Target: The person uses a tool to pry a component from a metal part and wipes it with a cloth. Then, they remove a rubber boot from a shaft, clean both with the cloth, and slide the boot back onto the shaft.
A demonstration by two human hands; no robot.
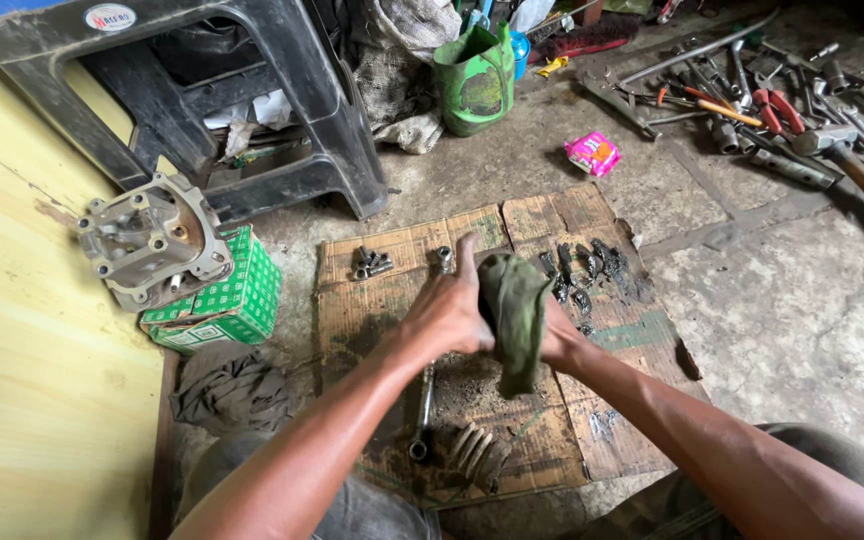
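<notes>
Rag: a dull green cloth (514,315) hangs between both hands above the middle of the cardboard sheet (542,440), draped so its loose end falls toward the near side.
Left hand: the left hand (449,310) is closed on the rag's left edge, one finger pointing away, apparently pressing the cloth around something; whatever is inside is hidden.
Right hand: the right hand (557,340) is mostly covered by the cloth and grips it from behind; how tightly, I cannot tell.
Cardboard: laid on the concrete floor (792,320) as a work mat, stained dark with oil.
Small parts: bolts (372,263) sit far left on the cardboard, greasy pieces (582,270) far right, kept in separate groups.
Near items: a wrench (422,415) and coil springs (477,455) lie just below the hands.
Left side: a metal engine cylinder (152,240) rests on a green box (227,305), raised off the floor.
Far right: scattered hand tools (772,100).
</notes>
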